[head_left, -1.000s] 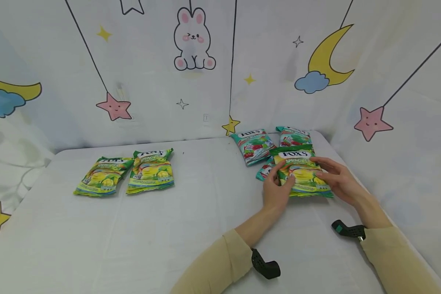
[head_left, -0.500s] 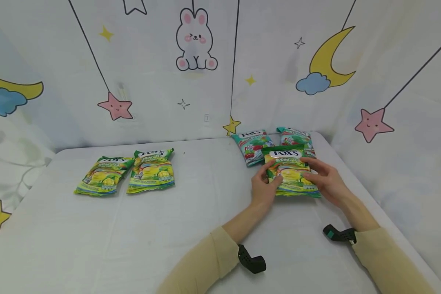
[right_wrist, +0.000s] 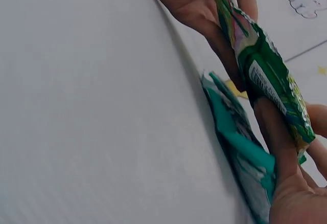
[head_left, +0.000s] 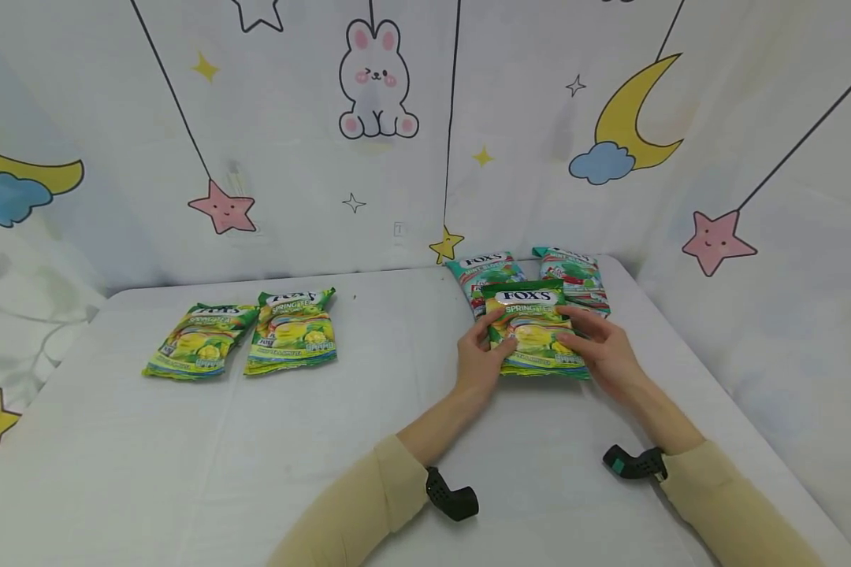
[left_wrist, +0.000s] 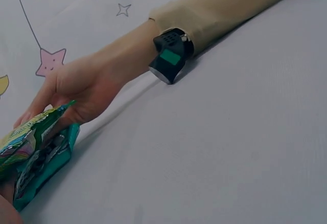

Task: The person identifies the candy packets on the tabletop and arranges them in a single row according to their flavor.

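Observation:
My left hand (head_left: 479, 358) and right hand (head_left: 605, 350) grip a green-and-yellow FOX'S candy bag (head_left: 535, 339) from its two sides, thumbs across the front. In the right wrist view the held bag (left_wrist: 36, 132) appears edge-on, raised off the table. Behind it on the table lie teal FOX'S candy bags, one at left (head_left: 484, 272) partly covered and another at right (head_left: 574, 276). A teal bag (right_wrist: 235, 137) also shows close beneath the held one in the right wrist view. Whether a further teal bag sits hidden behind it, I cannot tell.
Two more green-and-yellow candy bags, one tilted (head_left: 200, 342) and one more upright (head_left: 291, 335), lie side by side on the left of the white table (head_left: 255, 465). A printed white curtain (head_left: 291, 157) stands behind the far edge and along the sides.
Both hands have carried the green-and-yellow bag leftward, uncovering more of the right teal bag and covering more of the left one. The two bags at left have stayed put.

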### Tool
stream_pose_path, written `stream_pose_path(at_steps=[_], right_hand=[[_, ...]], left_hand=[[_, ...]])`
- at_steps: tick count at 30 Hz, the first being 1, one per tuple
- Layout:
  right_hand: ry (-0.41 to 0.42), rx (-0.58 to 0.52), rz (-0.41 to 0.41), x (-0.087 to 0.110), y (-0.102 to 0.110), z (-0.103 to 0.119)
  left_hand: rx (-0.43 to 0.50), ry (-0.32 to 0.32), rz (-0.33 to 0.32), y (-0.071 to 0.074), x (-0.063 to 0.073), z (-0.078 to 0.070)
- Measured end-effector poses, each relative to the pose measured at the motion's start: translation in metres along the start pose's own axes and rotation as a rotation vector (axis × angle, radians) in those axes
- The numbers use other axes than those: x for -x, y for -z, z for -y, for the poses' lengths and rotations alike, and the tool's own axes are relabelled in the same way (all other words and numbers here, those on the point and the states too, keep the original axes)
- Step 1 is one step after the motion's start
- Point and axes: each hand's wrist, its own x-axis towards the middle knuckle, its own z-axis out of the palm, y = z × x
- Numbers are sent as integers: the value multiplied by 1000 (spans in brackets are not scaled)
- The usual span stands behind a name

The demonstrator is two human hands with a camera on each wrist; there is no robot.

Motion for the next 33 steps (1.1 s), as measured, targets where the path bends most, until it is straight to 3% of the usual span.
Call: stream_pose_path(at_steps=[10,16,22,28,33], right_hand=[[12,93,-108,3,-26,2],[84,236,-148,6,-41,0],[125,244,-168,12,-60,-1],[201,323,-208,18,-78,-2],[155,300,-219,20,-90,-6]], left_hand=[[-10,7,10,20,-1,-6],[-44,20,24,33,0,-9],[-94,37,31,47,2,-12],[-120,41,50,62,4,-17],[-169,59,47,74,8,-22]])
